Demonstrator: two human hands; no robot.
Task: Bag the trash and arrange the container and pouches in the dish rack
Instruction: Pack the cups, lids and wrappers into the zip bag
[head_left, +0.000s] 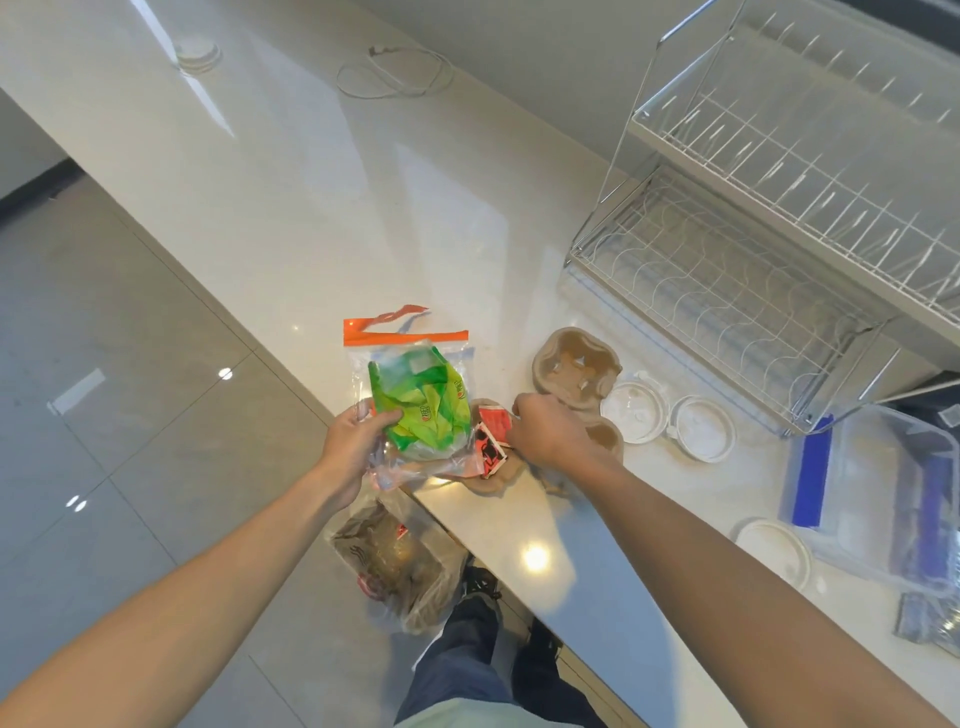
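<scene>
My left hand (358, 441) grips the lower edge of a clear zip bag (410, 358) with an orange top strip; crumpled green wrappers (423, 408) show inside it. My right hand (545, 428) is curled over red sauce packets (493, 434) on a brown pulp cup carrier (579, 371) at the counter's edge; whether it pinches one is hidden. The wire dish rack (737, 260) stands at the back right. A clear plastic container (893, 499) with blue tape lies at the right edge.
Two round plastic lids (670, 418) lie between the carrier and the rack, another lid (774, 548) sits by the container. Dark pouches (930, 618) lie at the far right. A plastic bag with brown trash (400, 561) hangs below the counter edge. A white cable (395, 78) lies far back.
</scene>
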